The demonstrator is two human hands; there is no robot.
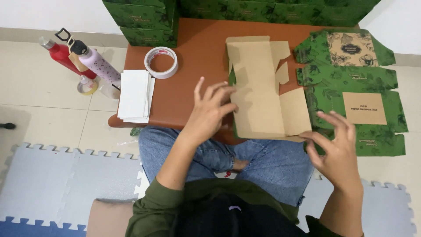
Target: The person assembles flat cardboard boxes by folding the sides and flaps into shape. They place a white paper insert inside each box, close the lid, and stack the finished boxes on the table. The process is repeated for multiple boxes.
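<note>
The unfolded cardboard box blank (263, 92) lies kraft side up on the brown tabletop (193, 52), between both hands. The left hand (209, 109) has its grip spread, fingertips on the blank's left edge; the right hand (335, 145), spread too, touches the near right corner. It looks light, stiff yet creasable, best taken by its edges.

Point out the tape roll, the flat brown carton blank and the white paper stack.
tape roll (174, 69), head view, right side of ring.
carton blank (258, 94), head view, middle panel.
white paper stack (133, 94), head view, top sheet centre.
</note>
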